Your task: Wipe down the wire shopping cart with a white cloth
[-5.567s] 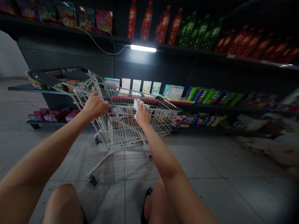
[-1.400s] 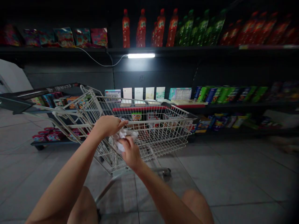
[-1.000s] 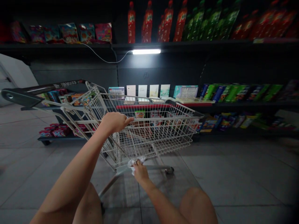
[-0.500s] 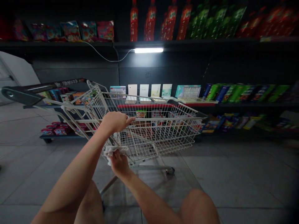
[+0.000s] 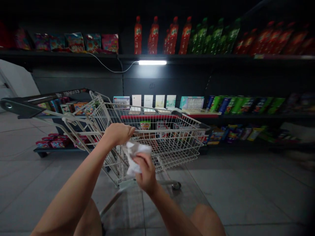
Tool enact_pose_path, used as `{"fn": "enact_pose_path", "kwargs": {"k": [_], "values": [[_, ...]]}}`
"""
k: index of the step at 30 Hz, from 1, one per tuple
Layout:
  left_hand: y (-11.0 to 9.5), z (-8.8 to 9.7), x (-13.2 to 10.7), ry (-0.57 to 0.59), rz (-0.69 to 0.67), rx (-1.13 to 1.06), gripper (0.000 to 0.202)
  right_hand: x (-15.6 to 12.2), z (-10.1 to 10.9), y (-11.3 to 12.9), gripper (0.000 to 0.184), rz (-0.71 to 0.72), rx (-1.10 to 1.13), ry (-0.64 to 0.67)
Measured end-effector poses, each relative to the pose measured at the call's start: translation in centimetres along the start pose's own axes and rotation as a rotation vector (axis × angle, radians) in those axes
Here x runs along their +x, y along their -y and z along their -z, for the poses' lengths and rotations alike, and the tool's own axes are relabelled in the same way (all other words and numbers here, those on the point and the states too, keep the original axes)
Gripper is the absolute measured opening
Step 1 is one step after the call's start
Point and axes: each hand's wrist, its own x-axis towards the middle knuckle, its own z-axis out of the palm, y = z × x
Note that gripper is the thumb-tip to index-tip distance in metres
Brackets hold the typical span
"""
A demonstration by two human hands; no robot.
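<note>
A white wire shopping cart [image 5: 169, 147] stands in front of me, with a black handle bar [image 5: 24, 105] reaching out to the left. My left hand [image 5: 119, 134] is curled over the cart's near top rail. My right hand [image 5: 147, 168] pinches a crumpled white cloth or tissue [image 5: 134, 156] just outside that rail. Small packaged goods lie inside the basket, among them a green and yellow box [image 5: 145, 125]. The wire partly hides them.
Dark shelves run behind the cart, holding red bottles [image 5: 154, 36], green bottles [image 5: 211, 37], snack bags [image 5: 75, 42] and flat packets [image 5: 233, 105]. A lit tube lamp [image 5: 152, 62] hangs under the top shelf. Red boxes [image 5: 52, 139] sit low at the left. Grey tiles cover the floor.
My right hand has moved up and rightward with the white cloth, from low by the cart's base to near the rail. The cloth looks more bunched. My left hand stays on the rail.
</note>
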Motion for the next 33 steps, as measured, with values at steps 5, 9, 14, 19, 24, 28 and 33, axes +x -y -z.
{"fn": "enact_pose_path", "kwargs": {"k": [5, 9, 14, 19, 24, 28, 33], "values": [[-0.1, 0.2, -0.2, -0.004, 0.003, 0.018, 0.063, 9.4, 4.9, 0.6, 0.054, -0.204, -0.366, 0.077], [0.2, 0.4, -0.4, 0.002, -0.002, 0.0, 0.07, 11.4, 6.9, -3.3, 0.044, -0.35, -0.619, 0.311], [0.2, 0.3, -0.3, 0.013, 0.006, -0.016, 0.085, 10.7, 10.0, -6.9, 0.027, -0.55, -0.791, 0.319], [0.1, 0.0, -0.2, -0.009, 0.015, 0.002, 0.086, 11.2, 6.7, -2.9, 0.032, -0.38, -0.737, 0.345], [1.0, -0.1, -0.5, -0.009, -0.044, -0.002, 0.08, 10.7, 7.1, -3.9, 0.031, -0.327, -0.725, 0.362], [1.9, -0.3, -0.6, -0.005, -0.048, -0.014, 0.074, 9.2, 11.1, -10.3, 0.03, -0.449, -0.793, 0.324], [3.2, -0.5, -0.6, 0.001, -0.056, -0.049, 0.072, 7.5, 15.7, -18.1, 0.036, -0.621, -0.809, 0.244]]}}
